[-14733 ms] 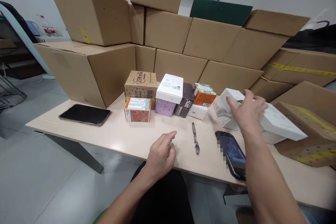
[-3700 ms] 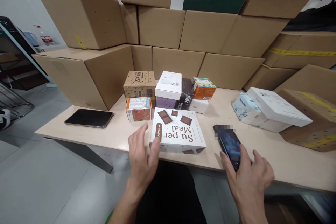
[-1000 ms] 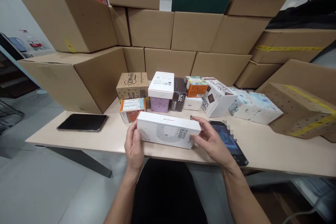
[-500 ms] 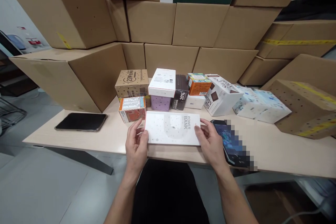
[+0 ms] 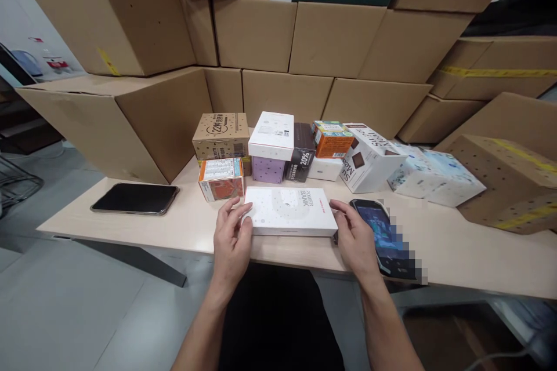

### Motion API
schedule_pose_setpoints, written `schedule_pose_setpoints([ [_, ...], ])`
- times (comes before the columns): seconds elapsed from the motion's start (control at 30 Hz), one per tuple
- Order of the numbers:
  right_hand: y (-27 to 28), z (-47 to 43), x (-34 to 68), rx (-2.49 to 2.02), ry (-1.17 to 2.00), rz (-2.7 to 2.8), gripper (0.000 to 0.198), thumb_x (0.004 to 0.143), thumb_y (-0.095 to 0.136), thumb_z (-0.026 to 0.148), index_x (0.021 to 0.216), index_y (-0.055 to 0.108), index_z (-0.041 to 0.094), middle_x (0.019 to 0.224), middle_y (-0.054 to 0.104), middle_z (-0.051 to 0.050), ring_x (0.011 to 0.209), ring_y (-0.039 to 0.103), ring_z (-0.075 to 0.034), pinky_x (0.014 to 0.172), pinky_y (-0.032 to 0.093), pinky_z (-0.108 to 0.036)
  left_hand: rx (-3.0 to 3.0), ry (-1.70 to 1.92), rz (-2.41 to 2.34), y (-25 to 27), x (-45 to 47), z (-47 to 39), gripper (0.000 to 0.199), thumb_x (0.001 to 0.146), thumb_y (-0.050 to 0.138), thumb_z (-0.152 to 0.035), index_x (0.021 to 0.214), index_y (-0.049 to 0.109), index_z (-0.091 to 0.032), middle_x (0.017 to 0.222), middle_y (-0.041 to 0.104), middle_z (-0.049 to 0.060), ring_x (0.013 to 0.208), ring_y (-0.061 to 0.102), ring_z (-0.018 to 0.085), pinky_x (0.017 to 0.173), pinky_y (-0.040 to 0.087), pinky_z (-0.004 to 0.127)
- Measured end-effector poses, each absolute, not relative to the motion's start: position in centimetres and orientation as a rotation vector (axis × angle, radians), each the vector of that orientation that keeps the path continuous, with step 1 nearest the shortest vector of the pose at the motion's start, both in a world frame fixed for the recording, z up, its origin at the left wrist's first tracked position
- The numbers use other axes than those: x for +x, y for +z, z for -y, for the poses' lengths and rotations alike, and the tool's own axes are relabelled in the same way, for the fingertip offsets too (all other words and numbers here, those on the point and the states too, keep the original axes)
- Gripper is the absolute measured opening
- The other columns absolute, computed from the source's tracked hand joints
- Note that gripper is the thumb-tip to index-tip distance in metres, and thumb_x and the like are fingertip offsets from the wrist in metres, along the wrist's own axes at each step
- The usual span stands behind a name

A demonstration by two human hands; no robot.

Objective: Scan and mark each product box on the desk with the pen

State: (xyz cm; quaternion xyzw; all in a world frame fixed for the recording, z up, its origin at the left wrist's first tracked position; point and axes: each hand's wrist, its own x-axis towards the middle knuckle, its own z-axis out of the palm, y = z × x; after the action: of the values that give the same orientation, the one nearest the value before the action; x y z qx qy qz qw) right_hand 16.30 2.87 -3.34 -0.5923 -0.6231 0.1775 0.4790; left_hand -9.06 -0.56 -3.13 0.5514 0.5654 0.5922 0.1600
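Observation:
A flat white power bank box lies face up near the front edge of the table, its printed top and narrow front side showing. At its left end is my left hand, fingers apart, the fingertips against the box's edge. My right hand rests beside the right end, its fingers loosely spread and the thumb off the top. Whether the right fingertips still touch the box I cannot tell. Just behind it stands a small orange-and-white box.
A phone lies at the left, and a dark handheld device close to my right hand. Behind stand a brown printed box, a purple box under a white one, and a tall white box. Large cartons wall the back.
The power bank box has gone from tilted up between both hands to lying flat on the table. My thumbs have come off its top and the fingers have loosened.

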Motion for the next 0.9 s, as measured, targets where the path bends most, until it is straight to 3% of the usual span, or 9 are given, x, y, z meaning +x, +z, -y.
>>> schedule_pose_setpoints([
  [0.13,-3.6,-3.2,16.7,-1.464,0.427,1.589,0.035,0.091,0.049,0.036,0.115,0.068,0.018,0.113,0.069,-0.011,0.090,0.066,-0.021,0.083,0.053,-0.036,1.593,1.726,-1.626,-3.5,-9.0,0.5,0.022,0.091,0.055,-0.022,0.105,0.072,-0.023,0.128,0.058,0.009,0.120,0.058,0.024,0.089,0.052,0.036],
  [0.23,-3.5,-3.3,16.9,-1.549,0.341,1.722,0.037,0.089,0.051,0.034,0.117,0.068,0.017,0.112,0.065,-0.013,0.092,0.064,-0.023,0.084,0.052,-0.037,1.627,1.770,-1.632,-3.7,-9.0,0.5,0.024,0.091,0.052,-0.018,0.104,0.072,-0.023,0.124,0.061,0.008,0.118,0.058,0.024,0.095,0.049,0.040],
  [0.47,-2.8,-3.7,16.7,-1.785,0.209,1.929,0.047,0.093,0.045,0.029,0.136,0.058,0.016,0.100,0.060,-0.013,0.087,0.061,-0.027,0.081,0.047,-0.041,1.832,1.863,-1.722,-4.1,-8.8,0.5,0.029,0.089,0.050,-0.008,0.104,0.071,-0.022,0.119,0.064,0.008,0.116,0.056,0.024,0.100,0.046,0.045],
  [0.57,-2.7,-3.8,16.6,-1.721,0.283,1.819,0.044,0.092,0.045,0.028,0.130,0.064,0.019,0.091,0.059,-0.010,0.081,0.058,-0.024,0.080,0.045,-0.040,2.035,1.985,-1.704,-4.1,-8.6,0.8,0.031,0.086,0.051,-0.002,0.101,0.070,-0.021,0.114,0.066,0.009,0.113,0.056,0.026,0.099,0.046,0.048],
  [0.7,-3.1,-3.7,16.9,-1.509,0.407,1.558,0.034,0.091,0.046,0.030,0.111,0.072,0.019,0.095,0.063,-0.010,0.092,0.060,-0.024,0.086,0.045,-0.041,2.329,1.991,-1.602,-3.8,-7.1,1.5,0.033,0.081,0.055,0.002,0.099,0.070,-0.021,0.107,0.070,0.009,0.112,0.055,0.028,0.095,0.047,0.049],
  [0.8,-3.5,-3.3,17.0,-1.440,0.462,1.460,0.036,0.095,0.039,0.033,0.111,0.068,0.019,0.087,0.065,-0.006,0.080,0.062,-0.019,0.077,0.049,-0.036,2.482,1.906,-1.443,-3.5,-4.7,1.8,0.034,0.080,0.056,0.001,0.104,0.068,-0.019,0.103,0.073,0.008,0.108,0.056,0.029,0.090,0.049,0.046],
  [0.9,-3.6,-2.9,16.8,-1.230,0.575,1.303,0.029,0.094,0.047,0.032,0.112,0.066,0.020,0.090,0.068,-0.005,0.079,0.064,-0.017,0.077,0.051,-0.034,2.576,1.775,-1.377,-3.5,-2.2,1.8,0.032,0.082,0.057,-0.004,0.110,0.066,-0.016,0.107,0.073,0.010,0.106,0.058,0.029,0.088,0.050,0.046],
])
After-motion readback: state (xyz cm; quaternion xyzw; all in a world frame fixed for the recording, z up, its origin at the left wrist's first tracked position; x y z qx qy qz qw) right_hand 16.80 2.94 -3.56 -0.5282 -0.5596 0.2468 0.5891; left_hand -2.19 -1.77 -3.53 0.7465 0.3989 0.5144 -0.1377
